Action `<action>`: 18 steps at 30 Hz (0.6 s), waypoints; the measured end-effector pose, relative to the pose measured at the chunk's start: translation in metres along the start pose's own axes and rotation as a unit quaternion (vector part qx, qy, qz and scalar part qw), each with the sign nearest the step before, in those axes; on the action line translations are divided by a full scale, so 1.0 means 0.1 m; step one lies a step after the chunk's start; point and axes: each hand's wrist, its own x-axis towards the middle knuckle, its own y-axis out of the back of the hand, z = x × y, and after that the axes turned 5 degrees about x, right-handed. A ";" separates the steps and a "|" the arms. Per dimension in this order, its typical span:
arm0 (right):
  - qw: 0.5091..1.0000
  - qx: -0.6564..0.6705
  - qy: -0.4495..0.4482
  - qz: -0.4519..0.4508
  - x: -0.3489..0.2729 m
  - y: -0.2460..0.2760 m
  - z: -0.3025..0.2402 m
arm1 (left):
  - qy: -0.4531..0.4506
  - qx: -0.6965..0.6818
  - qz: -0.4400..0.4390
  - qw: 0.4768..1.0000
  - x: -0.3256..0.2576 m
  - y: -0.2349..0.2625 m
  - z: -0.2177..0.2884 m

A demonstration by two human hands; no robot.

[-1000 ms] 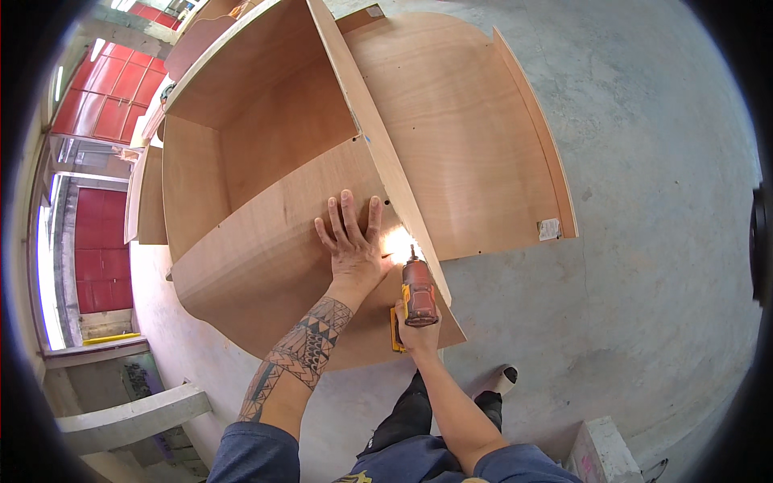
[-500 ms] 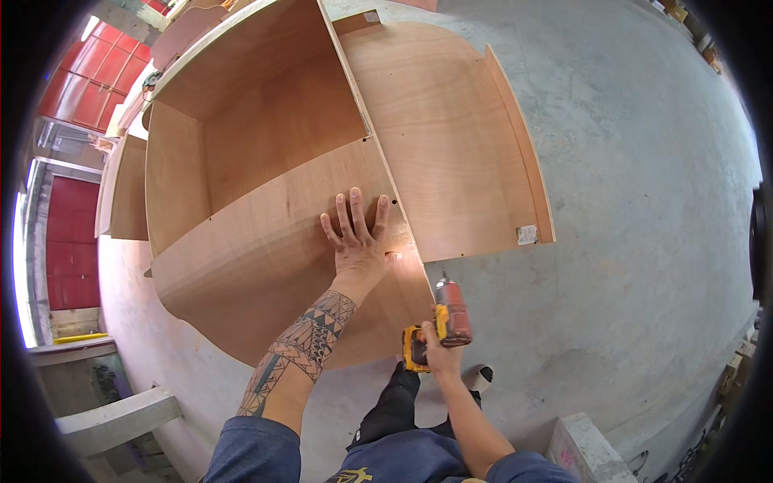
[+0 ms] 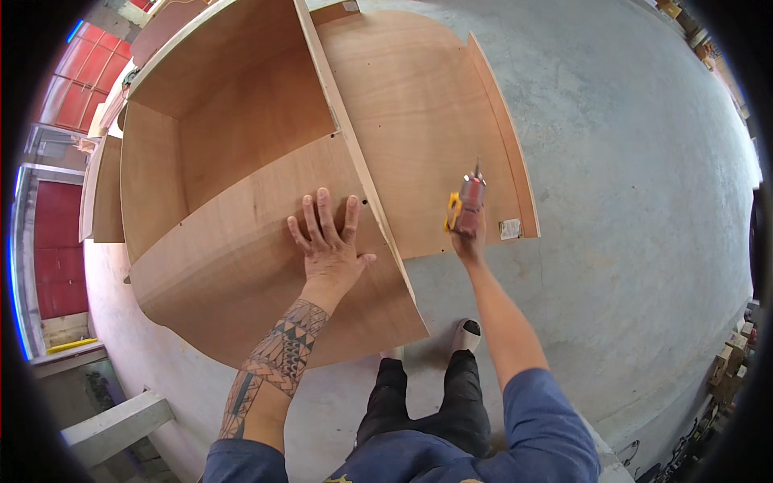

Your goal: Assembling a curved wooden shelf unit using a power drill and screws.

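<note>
My left hand point(image 3: 330, 253) lies flat with spread fingers on the front plywood panel point(image 3: 241, 282) of a large box-like wooden cabinet. A dark hole shows in the panel just right of my fingertips. In my right hand point(image 3: 469, 241) is a red and yellow cordless drill point(image 3: 472, 196), gripped by its handle, its bit pointing away from me. The drill is raised over the near right part of a plywood side section point(image 3: 435, 137), which has a raised lip along its right edge. The narrow edge of an upright divider board point(image 3: 354, 153) runs between the cabinet's open compartment and that section.
Grey concrete floor point(image 3: 628, 201) spreads to the right. A pale beam point(image 3: 121, 427) stands at the lower left, near a red door point(image 3: 60, 249). Cardboard boxes point(image 3: 729, 366) line the right rim. Another wooden piece point(image 3: 105, 193) stands beyond the cabinet's left side.
My right hand has carried the drill forward and up from beside the cabinet's near corner. My left hand stays flat on the panel. The view has shifted slightly, and my feet now show together.
</note>
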 end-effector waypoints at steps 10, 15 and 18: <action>0.984 -0.150 0.060 -0.073 0.57 0.60 0.62 | 0.004 0.060 0.039 0.997 0.01 -0.02 0.00; 0.953 -0.276 0.109 -0.057 0.42 0.51 0.52 | 0.002 0.065 0.038 0.997 0.04 0.00 0.02; 0.910 -0.368 0.171 0.085 -0.47 0.17 0.66 | 0.012 0.101 0.012 0.995 -0.15 0.06 -0.21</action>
